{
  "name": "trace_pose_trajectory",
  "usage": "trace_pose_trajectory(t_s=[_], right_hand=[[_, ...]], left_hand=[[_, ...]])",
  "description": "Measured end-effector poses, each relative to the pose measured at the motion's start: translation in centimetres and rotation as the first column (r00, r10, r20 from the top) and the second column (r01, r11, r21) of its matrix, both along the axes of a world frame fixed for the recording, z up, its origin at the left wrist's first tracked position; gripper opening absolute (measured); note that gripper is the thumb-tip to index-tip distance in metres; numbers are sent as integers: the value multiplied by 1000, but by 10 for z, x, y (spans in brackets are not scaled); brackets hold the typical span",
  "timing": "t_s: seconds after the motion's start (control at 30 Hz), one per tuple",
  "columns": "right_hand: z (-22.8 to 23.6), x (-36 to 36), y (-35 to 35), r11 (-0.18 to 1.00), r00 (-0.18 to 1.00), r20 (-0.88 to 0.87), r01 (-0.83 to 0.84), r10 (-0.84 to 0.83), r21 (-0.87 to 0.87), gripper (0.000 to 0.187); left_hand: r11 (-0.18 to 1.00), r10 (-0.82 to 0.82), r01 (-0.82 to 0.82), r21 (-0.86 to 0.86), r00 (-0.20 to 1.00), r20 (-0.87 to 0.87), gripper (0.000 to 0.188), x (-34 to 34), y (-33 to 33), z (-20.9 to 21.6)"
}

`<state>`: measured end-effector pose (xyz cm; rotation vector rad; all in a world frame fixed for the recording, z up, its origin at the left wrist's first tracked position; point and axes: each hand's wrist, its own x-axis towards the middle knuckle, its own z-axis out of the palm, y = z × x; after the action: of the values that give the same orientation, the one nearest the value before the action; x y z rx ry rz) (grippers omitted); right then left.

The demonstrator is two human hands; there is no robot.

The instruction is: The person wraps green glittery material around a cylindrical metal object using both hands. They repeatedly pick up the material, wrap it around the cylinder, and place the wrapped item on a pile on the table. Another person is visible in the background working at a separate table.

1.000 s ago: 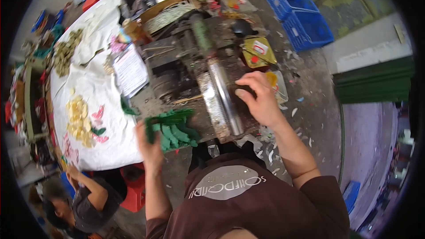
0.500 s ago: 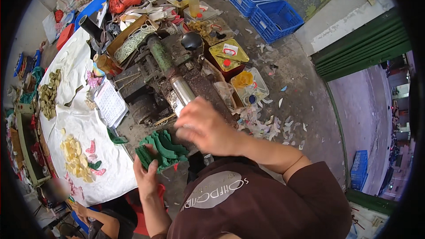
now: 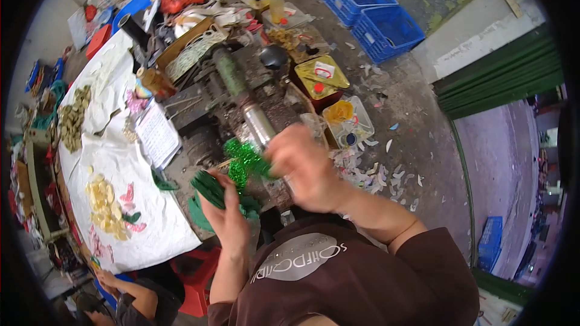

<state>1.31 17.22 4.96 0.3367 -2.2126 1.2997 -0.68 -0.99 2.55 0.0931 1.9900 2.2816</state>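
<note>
My left hand [image 3: 229, 217] is closed around a stack of dark green fabric-like cut pieces [image 3: 209, 186], near the table's front corner. More green pieces [image 3: 199, 212] spread beside and beneath that hand. My right hand [image 3: 307, 169] is blurred by motion in front of the machine's shiny metal cylinder [image 3: 258, 123]. At its fingertips is a glittery green piece [image 3: 241, 160], which spans the gap toward my left hand. The fingers look closed on the piece's right end. Behind the cylinder, the machine's worn green arm [image 3: 231, 77] runs away from me.
A white-covered table [image 3: 163, 229] at left bears pale yellow pieces [image 3: 104, 205] and a written notepad [image 3: 158, 136]. A yellow can [image 3: 321, 78] and plastic jugs stand right of the machine. Blue crates [image 3: 386, 33] sit farther back. Scraps litter the floor. Another person's hand [image 3: 107, 281] shows lower left.
A glittery green piece now shows at my right hand, which has moved slightly right. My left hand has shifted right and up with its stack. The whole view has shifted a little.
</note>
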Motion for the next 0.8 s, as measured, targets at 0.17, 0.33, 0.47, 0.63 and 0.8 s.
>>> trace_pose_trajectory(t_s=[0.17, 0.33, 0.47, 0.63, 0.8], right_hand=[[6, -9, 81, 859, 824, 479, 18, -302, 512, 6], [-30, -6, 59, 876, 839, 518, -116, -165, 468, 7], [-42, -12, 44, 836, 930, 220, 139, -294, 531, 14], [-35, -12, 42, 923, 918, 292, 160, -270, 350, 19], [-30, -9, 33, 966, 910, 343, 177, -234, 189, 17]], left_hand=[[892, -270, 279, -355, 960, 73, 45, -11, -31, -20], [632, -584, 411, -657, 810, -54, 65, 5, 3, -16], [703, -510, 421, -573, 860, 5, 60, 2, 0, -17], [788, -368, 299, -538, 929, -23, 50, -5, -63, -21], [517, -41, -150, -843, 979, -199, 52, -1, -155, -74]])
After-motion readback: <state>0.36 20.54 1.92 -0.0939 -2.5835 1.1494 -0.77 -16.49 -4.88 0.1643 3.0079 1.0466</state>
